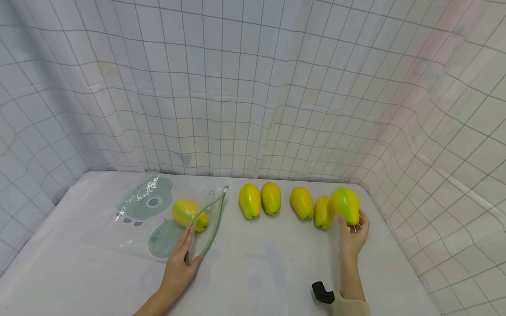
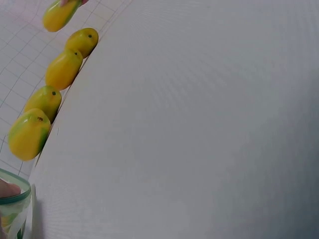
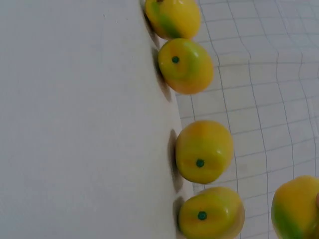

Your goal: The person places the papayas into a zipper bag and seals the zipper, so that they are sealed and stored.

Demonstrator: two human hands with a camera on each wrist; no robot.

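Observation:
A clear zip bag with green cartoon prints lies on the left, its green-edged mouth parted toward the right. Inside it is one yellow-green papaya. My left hand holds the bag at its mouth, fingers by one green edge and thumb near the other; in the left wrist view a fingertip shows within the rim. At the right, my right hand grips another papaya, raised above the table and slightly blurred. Most of that hand is outside the right wrist view.
Several more papayas stand in a row along the table's back, including a left one, a middle one and one beside the raised fruit. Grid-patterned curtains enclose the white table. A black device sits by the right sleeve.

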